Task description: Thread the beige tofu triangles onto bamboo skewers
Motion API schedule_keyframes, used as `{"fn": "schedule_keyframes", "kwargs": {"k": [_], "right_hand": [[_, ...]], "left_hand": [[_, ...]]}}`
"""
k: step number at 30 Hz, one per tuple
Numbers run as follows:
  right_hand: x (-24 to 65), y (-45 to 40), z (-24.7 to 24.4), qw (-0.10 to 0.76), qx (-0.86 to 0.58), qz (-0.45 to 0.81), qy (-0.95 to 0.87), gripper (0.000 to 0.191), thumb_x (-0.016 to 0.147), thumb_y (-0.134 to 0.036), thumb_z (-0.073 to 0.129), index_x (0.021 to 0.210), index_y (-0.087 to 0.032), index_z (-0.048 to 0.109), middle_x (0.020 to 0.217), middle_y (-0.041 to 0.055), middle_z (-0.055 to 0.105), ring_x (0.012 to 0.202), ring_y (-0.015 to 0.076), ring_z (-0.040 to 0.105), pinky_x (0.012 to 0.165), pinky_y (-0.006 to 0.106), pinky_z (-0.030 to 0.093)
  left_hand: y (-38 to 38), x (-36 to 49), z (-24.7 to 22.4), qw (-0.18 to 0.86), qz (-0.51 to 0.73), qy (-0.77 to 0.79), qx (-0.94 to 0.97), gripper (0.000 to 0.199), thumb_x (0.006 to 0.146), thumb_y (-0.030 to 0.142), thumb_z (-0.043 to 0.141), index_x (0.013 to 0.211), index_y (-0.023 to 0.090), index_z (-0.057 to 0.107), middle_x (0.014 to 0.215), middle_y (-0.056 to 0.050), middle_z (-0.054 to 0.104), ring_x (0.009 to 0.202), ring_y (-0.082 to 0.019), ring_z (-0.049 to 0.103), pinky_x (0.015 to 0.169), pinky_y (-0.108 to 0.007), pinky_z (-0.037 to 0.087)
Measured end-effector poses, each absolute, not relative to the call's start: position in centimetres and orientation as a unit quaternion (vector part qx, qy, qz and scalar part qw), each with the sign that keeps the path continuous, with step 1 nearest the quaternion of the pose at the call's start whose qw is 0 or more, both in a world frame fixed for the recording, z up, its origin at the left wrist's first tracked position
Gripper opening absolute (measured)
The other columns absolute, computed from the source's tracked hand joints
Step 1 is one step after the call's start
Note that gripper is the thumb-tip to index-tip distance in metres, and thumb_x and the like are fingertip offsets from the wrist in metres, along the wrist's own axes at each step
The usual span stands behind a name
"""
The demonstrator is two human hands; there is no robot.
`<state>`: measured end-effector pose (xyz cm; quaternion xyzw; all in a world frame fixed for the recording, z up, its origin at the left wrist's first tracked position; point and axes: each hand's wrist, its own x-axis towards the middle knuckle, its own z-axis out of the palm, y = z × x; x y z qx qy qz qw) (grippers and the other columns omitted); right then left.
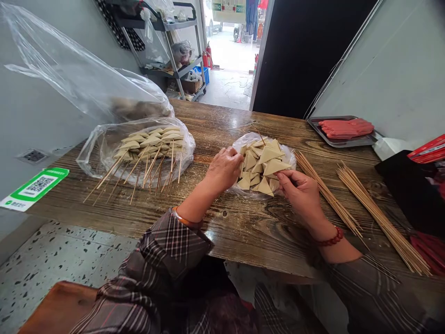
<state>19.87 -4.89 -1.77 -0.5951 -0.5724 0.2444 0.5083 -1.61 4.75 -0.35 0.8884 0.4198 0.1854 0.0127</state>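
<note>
A pile of beige triangular slices, which look like tofu, lies on a clear plastic bag at the middle of the table. My right hand pinches the corner of one triangular slice between thumb and fingers at the pile's right. At the left edge of the pile is my left hand, its fingers curled inward; what they grip is hidden. One thin stick tip pokes up behind the slices.
Left, a plastic bag holds skewered slices, sticks pointing towards me. Two bundles of bare bamboo skewers lie at right. Behind them sits a black tray with pink sticks. A green QR card lies at left.
</note>
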Motion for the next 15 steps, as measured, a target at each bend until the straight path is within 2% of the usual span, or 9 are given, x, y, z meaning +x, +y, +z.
{"fn": "schedule_keyframes", "kwargs": {"k": [5,11,15], "right_hand": [[19.9,-4.9,-1.9,0.506,-0.595,0.240,-0.576,0.031,0.087,-0.043,0.061,0.089,-0.016,0.075,0.061,0.0000,0.062,0.054,0.0119,0.050,0.049,0.024,0.038],[19.9,-5.0,-1.9,0.507,-0.593,0.235,-0.580,0.031,0.088,-0.044,0.061,0.090,-0.017,0.075,0.062,0.0006,0.064,0.056,0.0129,0.053,0.050,0.024,0.040],[19.8,-5.0,-1.8,0.508,-0.593,0.235,-0.580,0.030,0.087,-0.044,0.061,0.089,-0.017,0.075,0.060,0.0001,0.062,0.055,0.0130,0.052,0.050,0.024,0.040]], "left_hand": [[4.6,-1.8,0.4,0.030,0.209,0.416,0.884,0.015,0.086,0.018,0.056,0.089,0.019,0.071,0.101,-0.010,0.061,0.098,-0.023,0.054,0.092,-0.040,0.045],[4.4,-2.0,0.8,0.049,0.151,0.453,0.877,0.028,0.092,0.020,0.047,0.107,0.021,0.071,0.099,-0.010,0.062,0.092,-0.022,0.056,0.085,-0.039,0.048],[4.4,-1.9,0.7,0.038,0.117,0.450,0.884,0.030,0.088,0.014,0.048,0.109,0.021,0.069,0.104,-0.011,0.064,0.094,-0.022,0.057,0.086,-0.037,0.048]]}}
